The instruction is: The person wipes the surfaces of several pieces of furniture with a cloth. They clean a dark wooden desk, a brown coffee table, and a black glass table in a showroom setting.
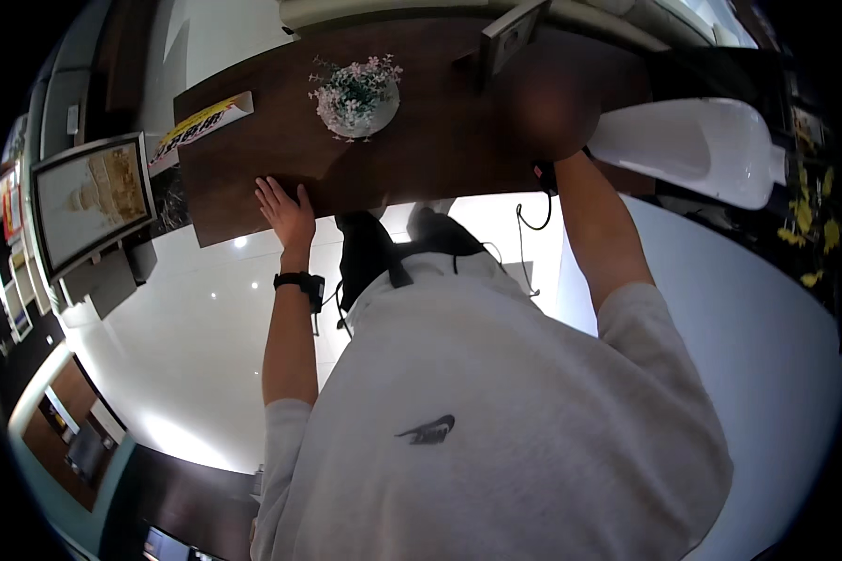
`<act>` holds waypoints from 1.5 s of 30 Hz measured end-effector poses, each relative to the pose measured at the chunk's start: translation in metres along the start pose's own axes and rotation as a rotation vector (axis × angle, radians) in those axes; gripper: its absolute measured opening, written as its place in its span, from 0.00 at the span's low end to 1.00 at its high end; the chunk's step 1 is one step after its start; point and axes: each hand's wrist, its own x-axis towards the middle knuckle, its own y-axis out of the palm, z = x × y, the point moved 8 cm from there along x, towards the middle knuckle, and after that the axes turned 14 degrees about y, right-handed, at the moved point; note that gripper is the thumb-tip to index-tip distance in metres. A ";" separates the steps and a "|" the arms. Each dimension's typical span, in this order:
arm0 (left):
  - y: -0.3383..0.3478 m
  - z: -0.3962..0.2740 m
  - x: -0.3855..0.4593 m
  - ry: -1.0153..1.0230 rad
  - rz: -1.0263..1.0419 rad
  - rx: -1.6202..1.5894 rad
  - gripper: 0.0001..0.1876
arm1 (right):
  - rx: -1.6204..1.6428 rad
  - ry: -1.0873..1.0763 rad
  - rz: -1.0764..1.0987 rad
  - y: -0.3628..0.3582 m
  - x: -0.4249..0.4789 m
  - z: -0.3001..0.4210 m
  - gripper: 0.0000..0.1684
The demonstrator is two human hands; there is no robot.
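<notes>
My left hand (287, 212) lies palm down near the front left edge of a dark wooden table (252, 158), its fingers spread and nothing in it. A black strap with a small device (312, 289) circles the left wrist. My right hand (551, 116) is over the table's right part, under a blurred patch that hides its fingers and whatever it touches. Behind it stands a picture frame (509, 42), seen at a slant. To the right of the hand is a glossy white, elongated object (687, 151). A round pot with pink and white flowers (358, 98) stands between the hands, farther back.
A printed card or sheet (203, 130) bearing writing lies at the table's left end. Left of it stands a framed picture of a building (95, 200). A black cable (521, 245) hangs beneath the right forearm. Yellow flowers (807, 217) are at the far right.
</notes>
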 end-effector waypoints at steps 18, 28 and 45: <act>0.015 -0.006 0.034 -0.590 -0.403 0.081 0.35 | -0.041 0.153 -0.259 -0.022 0.051 -0.012 0.46; 0.014 -0.005 0.031 -0.576 -0.454 0.209 0.35 | -0.036 0.300 -0.102 -0.049 0.106 -0.003 0.48; 0.016 -0.001 0.031 -0.588 -0.411 0.228 0.34 | 0.047 0.285 -0.062 -0.082 0.202 -0.014 0.50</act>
